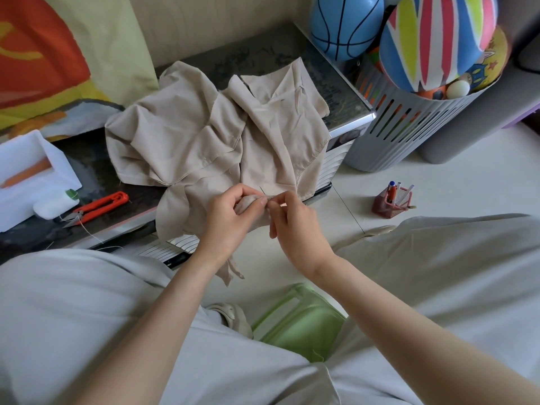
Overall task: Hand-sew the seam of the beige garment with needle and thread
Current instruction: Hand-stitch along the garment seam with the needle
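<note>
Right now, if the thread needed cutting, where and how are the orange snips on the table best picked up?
Probably best to pinch the orange snips across the two handles at mid-length, coming straight down from above: they lie flat on the table, steel tips pointing toward the near edge, looped end away. The left hand, holding the beige garment, is nearer.

Left hand (228,219), right hand (295,226), curled fingers (261,202) touching.

garment (204,135) on table (96,171) | snips (99,204) left of garment, on table | basket (409,133) right of table | pen holder (391,200) on floor (455,185), before basket
</note>
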